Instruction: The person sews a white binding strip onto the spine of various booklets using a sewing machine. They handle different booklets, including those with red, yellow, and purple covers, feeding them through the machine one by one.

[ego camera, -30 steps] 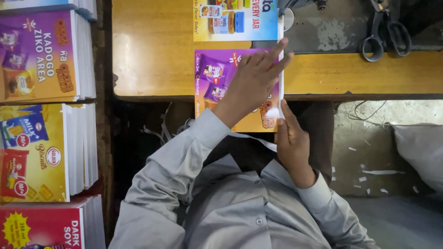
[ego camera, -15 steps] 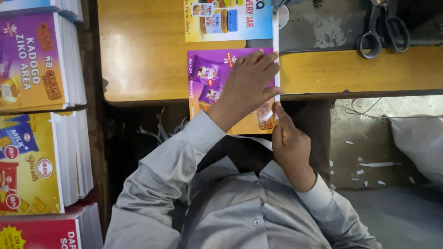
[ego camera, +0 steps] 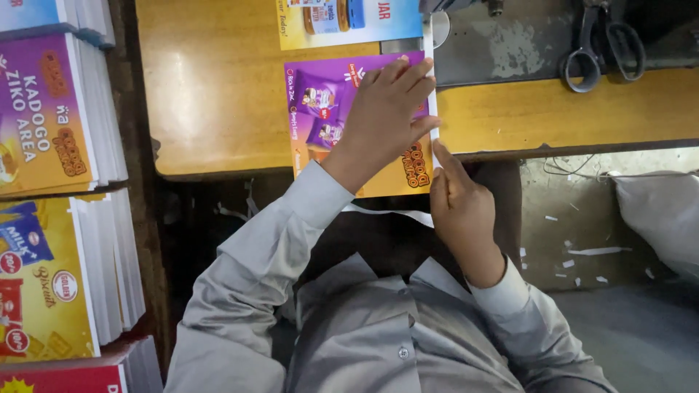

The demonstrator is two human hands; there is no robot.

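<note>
Both hands (ego camera: 419,156) apparently on purple poster (ego camera: 328,94)

Two hands work at a yellow table (ego camera: 218,87): the left hand (ego camera: 386,109) and right hand (ego camera: 459,207). Beneath the left fingers (ego camera: 408,76) lies one purple poster (ego camera: 320,94); beyond the fingertips, one light-blue poster (ego camera: 349,22) and one pair of scissors (ego camera: 601,40). Five poster stacks (ego camera: 51,116) line the side left of the fingers.
</note>
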